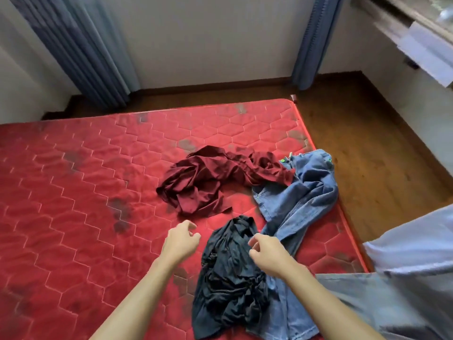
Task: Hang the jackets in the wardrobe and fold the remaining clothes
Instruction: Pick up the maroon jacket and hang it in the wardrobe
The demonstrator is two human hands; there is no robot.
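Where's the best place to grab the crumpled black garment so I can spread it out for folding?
Pinch the black garment at its far raised end, coming down from above: that bunch stands up off the red mattress, while its right side lies over the blue jeans.

a red quilted mattress held three crumpled garments: a maroon shirt, blue jeans beside it, and a black garment partly over the jeans. the left hand and right hand hovered with fingers loosely curled, holding nothing.
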